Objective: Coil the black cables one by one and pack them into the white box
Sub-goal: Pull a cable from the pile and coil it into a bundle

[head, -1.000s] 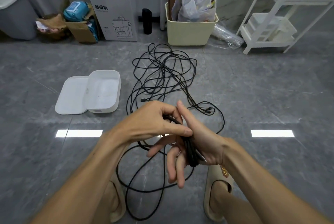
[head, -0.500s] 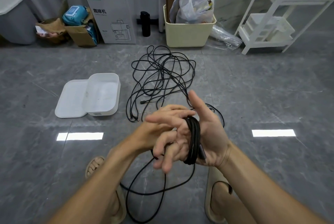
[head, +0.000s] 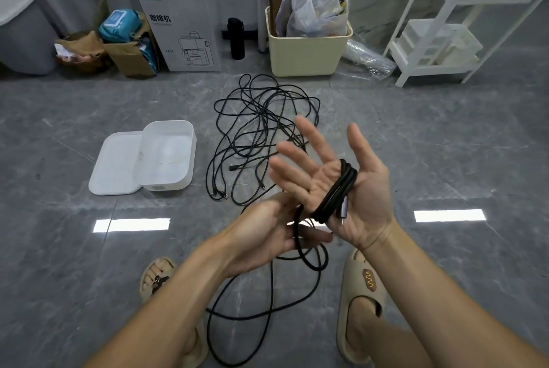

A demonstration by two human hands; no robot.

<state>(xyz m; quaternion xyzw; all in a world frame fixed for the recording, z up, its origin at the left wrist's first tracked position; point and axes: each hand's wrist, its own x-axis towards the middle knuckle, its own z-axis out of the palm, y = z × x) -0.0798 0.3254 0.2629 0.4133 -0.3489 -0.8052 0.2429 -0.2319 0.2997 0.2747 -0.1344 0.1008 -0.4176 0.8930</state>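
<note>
While the right hand (head: 335, 177) is spread wide with the palm up and the fingers straight, a thin black cable (head: 334, 192) is wound in several turns around its palm, between the thumb and the other fingers, and a grey metal plug (head: 341, 214) of this cable lies on the heel of the palm. The left hand (head: 267, 234) is just below the right hand and the loose part of the same cable passes through it; its fingers seem to be curled lightly on the cable, but the picture is blurred there and I am not fully sure. From the left hand the free length (head: 261, 302) falls to the grey floor (head: 445, 160) and makes large loops between the two beige slippers (head: 362, 293). Beyond the right hand lies the tangled heap of black cables (head: 261, 124), and the open white plastic box (head: 167, 157), which looks empty, stands left of that heap, with its white lid (head: 114, 167) touching its left side. The step is winding, I think, and much cable is left. To do it well, the left hand should guide each turn flat beside the last one with light tension, keep the right fingers apart so the coil stays even, and let the free length slide without a knot.
</note>
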